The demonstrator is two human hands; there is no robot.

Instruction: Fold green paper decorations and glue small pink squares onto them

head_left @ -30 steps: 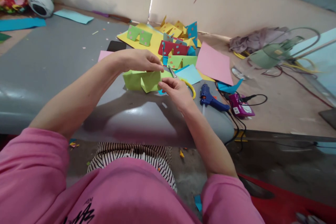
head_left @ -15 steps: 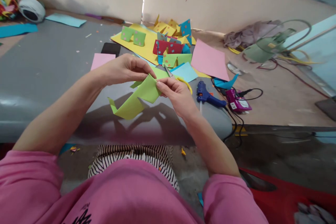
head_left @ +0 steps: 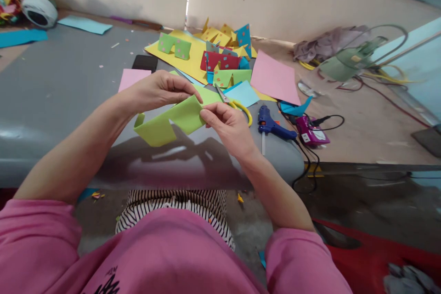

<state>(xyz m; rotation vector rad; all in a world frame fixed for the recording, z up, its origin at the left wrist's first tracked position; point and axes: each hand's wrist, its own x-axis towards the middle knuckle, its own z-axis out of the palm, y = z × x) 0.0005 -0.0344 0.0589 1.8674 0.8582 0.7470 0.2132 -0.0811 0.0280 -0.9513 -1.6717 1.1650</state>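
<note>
Between my two hands is a light green paper cutout, shaped like glasses with a notch in its lower edge and a folded end at the left. My left hand pinches its upper edge near the right end. The thumb and fingers of my right hand are closed on the right end of the same cutout. Just beyond my right hand lie scissors with yellow handles, beside a flat light green sheet. The cutout is held above the table and casts a shadow on it.
A blue glue gun lies right of my right hand, near a purple power socket with cables. Dotted paper glasses and colored sheets, including a pink sheet, lie behind. A black phone rests beyond my left hand.
The green cutout has swung up at its left end and now lies more level, its left end farther left. Both hands keep their hold and have shifted slightly left.
</note>
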